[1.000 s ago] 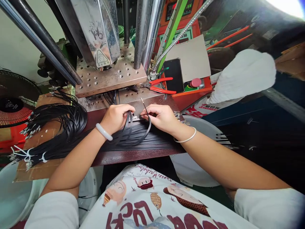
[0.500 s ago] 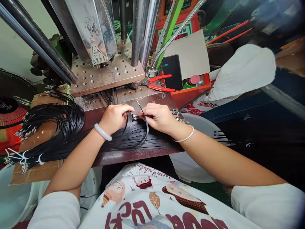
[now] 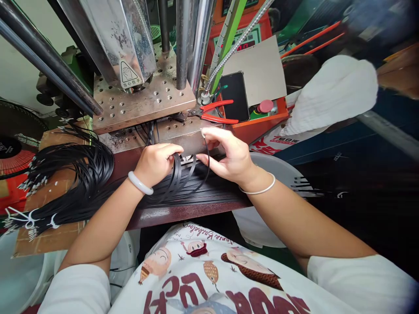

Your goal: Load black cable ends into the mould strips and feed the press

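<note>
My left hand [image 3: 156,165] is closed in a pinch on several looped flat black cables [image 3: 177,172], above the front of the press bench. Just to its right, my right hand [image 3: 231,158] has thumb and index finger spread apart. A single black cable [image 3: 208,168] curves up between them, its tip close to the index fingertip; whether it touches is unclear. Small metal connector ends [image 3: 187,159] show between the two hands. Beneath them, more black cables [image 3: 209,192] lie side by side along the bench edge.
Above stands a press with a drilled metal plate [image 3: 144,104]. Red-handled pliers [image 3: 219,118] and a black phone [image 3: 234,96] lie behind my right hand. Bundled cables [image 3: 94,170] rest on cardboard [image 3: 24,240] at left. White tubs [image 3: 258,224] stand below.
My right thumb and index finger have spread, and that hand has shifted slightly right and up from the connector ends. My left hand keeps its pinch on the cables.
</note>
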Tool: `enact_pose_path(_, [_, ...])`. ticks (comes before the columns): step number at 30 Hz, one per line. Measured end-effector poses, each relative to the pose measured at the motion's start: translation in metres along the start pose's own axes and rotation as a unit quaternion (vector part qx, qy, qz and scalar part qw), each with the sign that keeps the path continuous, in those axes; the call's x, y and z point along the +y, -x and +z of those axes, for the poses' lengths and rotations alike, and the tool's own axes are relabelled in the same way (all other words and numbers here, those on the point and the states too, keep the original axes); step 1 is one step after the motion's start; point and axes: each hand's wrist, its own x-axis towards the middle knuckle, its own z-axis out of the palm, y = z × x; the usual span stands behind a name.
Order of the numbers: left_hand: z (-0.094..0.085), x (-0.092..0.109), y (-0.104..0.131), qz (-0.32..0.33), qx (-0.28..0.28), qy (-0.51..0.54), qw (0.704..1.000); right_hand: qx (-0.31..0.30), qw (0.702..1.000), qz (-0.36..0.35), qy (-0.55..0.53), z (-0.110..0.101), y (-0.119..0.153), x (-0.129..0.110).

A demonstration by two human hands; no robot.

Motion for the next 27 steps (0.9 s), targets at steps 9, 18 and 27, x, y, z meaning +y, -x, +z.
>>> enact_pose_path(9, [0.002, 0.015, 0.004, 0.061, -0.055, -0.134, 0.988, 0.049, 0.994, -0.028, 0.097, -0.005, -0.001, 0.006])
enact_pose_path(18, [0.001, 0.014, 0.008, 0.009, -0.061, -0.115, 0.992, -0.125, 0.962, -0.097, 0.221, -0.009, -0.006, 0.016])
enact_pose_path(27, [0.005, -0.002, 0.013, -0.076, 0.025, 0.063, 0.995, -0.124, 0.942, -0.074, 0.304, -0.008, -0.006, 0.015])
